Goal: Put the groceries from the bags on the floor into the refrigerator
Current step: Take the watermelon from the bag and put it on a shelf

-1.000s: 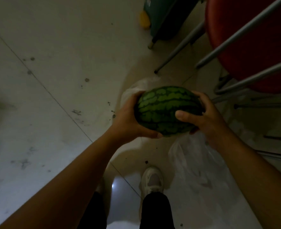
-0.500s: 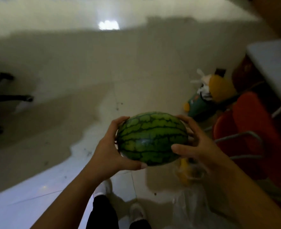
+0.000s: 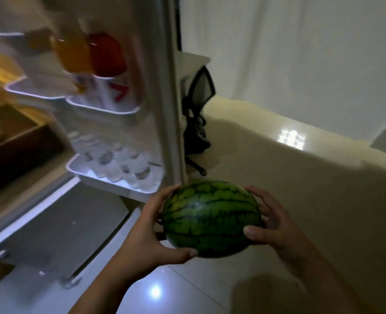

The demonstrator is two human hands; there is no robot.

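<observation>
Green striped round watermelon (image 3: 211,217) sits between your left hand (image 3: 151,234) and right hand (image 3: 275,225), fingers curled round it, beside the open white refrigerator door (image 3: 164,91); smooth rind could slip, or clip that door

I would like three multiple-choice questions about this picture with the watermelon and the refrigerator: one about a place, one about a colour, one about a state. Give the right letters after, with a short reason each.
1. Where is the watermelon?
A. on the floor
B. held in front of the open refrigerator door
C. on a door shelf

2. What colour is the bottle next to the orange bottle in the door?
A. red
B. blue
C. black

3. How is the watermelon held?
A. left hand alone
B. right hand alone
C. both hands

Answers:
1 B, it is off the floor, beside the door.
2 A, the red bottle stands beside it.
3 C, the left hand and the right hand grip its two ends.
</observation>
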